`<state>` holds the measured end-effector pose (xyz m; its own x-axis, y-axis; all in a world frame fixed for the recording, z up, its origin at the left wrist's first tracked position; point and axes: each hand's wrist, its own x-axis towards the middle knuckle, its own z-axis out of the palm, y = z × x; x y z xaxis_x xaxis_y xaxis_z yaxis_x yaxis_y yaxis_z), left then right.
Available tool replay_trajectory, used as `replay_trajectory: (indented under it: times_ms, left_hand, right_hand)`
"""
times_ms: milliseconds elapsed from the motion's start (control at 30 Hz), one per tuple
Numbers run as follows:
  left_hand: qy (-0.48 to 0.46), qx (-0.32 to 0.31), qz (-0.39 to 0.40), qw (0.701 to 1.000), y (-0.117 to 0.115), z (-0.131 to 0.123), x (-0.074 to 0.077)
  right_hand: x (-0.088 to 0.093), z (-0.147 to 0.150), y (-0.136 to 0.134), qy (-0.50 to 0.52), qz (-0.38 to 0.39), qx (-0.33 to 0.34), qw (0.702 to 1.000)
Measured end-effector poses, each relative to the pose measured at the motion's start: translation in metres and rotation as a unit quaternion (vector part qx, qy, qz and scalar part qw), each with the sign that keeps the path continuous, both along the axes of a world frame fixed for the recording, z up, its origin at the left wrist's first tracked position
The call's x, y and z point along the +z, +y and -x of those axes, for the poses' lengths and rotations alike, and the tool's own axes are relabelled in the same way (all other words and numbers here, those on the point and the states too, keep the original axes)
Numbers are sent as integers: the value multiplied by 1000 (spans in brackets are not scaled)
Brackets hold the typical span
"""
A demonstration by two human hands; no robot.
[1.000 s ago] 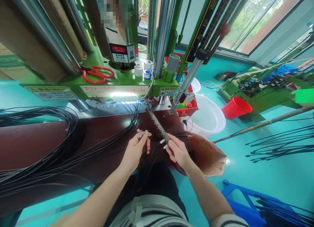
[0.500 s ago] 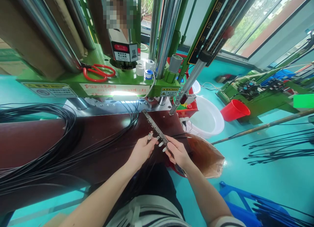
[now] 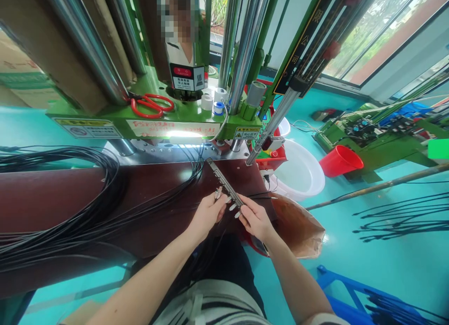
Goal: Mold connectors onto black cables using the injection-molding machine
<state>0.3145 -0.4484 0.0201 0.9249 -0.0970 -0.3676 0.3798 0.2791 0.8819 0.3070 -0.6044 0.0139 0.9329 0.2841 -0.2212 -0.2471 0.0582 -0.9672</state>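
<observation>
My right hand (image 3: pixel 258 220) grips the lower end of a long metal bar fixture (image 3: pixel 221 179), tilted up to the left over the brown table. Several small silvery connectors (image 3: pixel 232 206) stick out along the bar's lower left side. My left hand (image 3: pixel 206 216) is closed in a pinch on a small silvery cable connector (image 3: pixel 218 192), close beside the bar. Whether that connector touches the bar I cannot tell. Black cables hang below my left hand, over my lap. Ahead of the bar's far end, a bundle of thin black cables (image 3: pixel 196 168) runs into the green press (image 3: pixel 196 114).
A large coil of black cable (image 3: pixel 108 184) covers the left of the brown table (image 3: pixel 157 173). Red-handled scissors (image 3: pixel 152 105) and white tape rolls (image 3: pixel 206 101) sit on the press. To the right are a brown paper bag (image 3: pixel 298 227), a white tub (image 3: pixel 305 175) and a red bucket (image 3: pixel 341 161).
The view has turned slightly left, so the surroundings appear shifted to the right. Both hands keep their grips, and the bar stays at nearly the same tilt.
</observation>
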Motion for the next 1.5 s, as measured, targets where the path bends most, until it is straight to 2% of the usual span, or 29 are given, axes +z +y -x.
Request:
replay_trajectory:
  times_ms: [67, 133, 200, 367, 600, 800, 967, 1167, 1500]
  left_hand:
    - [-37, 43, 17, 998, 1, 1, -1]
    - [-58, 116, 40, 991, 2, 2, -3]
    - [-55, 150, 53, 986, 2, 3, -5]
    - [-5, 96, 36, 995, 2, 3, -4]
    - [6, 51, 89, 995, 8, -2, -3]
    - [1, 55, 100, 994, 13, -2, -5]
    - [-1, 64, 83, 994, 13, -1, -5]
    - [-8, 77, 48, 996, 11, 0, -8]
    - [-5, 80, 48, 996, 11, 0, -3]
  right_hand:
    - [5, 0, 1, 23, -4, -23, 999]
    - [9, 0, 1, 34, -9, -30, 999]
    - [10, 0, 0, 35, -14, -27, 999]
    - [13, -1, -1, 33, -18, -13, 999]
    - [16, -2, -2, 41, -13, 16, 999]
    - [14, -3, -5, 28, -10, 31, 999]
    - [10, -3, -6, 12, 3, 49, 999]
    - [3, 1, -4, -18, 29, 34, 999]
    - [-7, -1, -7, -31, 39, 63, 997]
